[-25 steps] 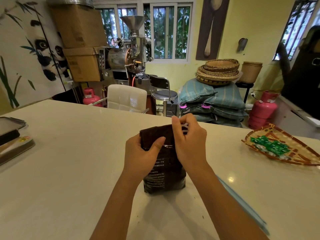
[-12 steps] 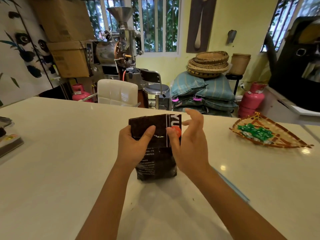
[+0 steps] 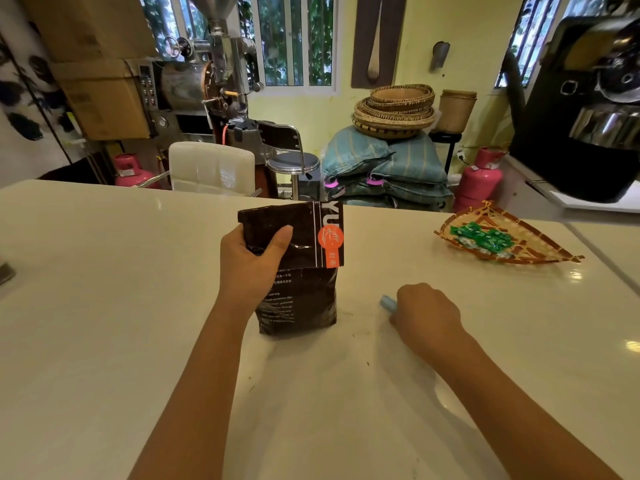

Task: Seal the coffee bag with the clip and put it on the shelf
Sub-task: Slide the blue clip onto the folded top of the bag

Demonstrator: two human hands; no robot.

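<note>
A dark brown coffee bag with an orange label stands upright on the white table. Its top is folded down toward me. My left hand grips the folded top, thumb pressed on the front of the flap. To the right of the bag, my right hand rests on the table, fingers closed over a light blue clip. Only the clip's left end shows; the rest lies hidden under my hand and forearm.
A woven tray with green packets sits on the table at the right. Beyond the table's far edge stand a white chair, a stool, stacked sacks and pink gas cylinders. A black machine stands at the far right.
My right hand left the bag's top and dropped to the table on the right, closing over the blue clip. My left hand kept holding the folded flap.
</note>
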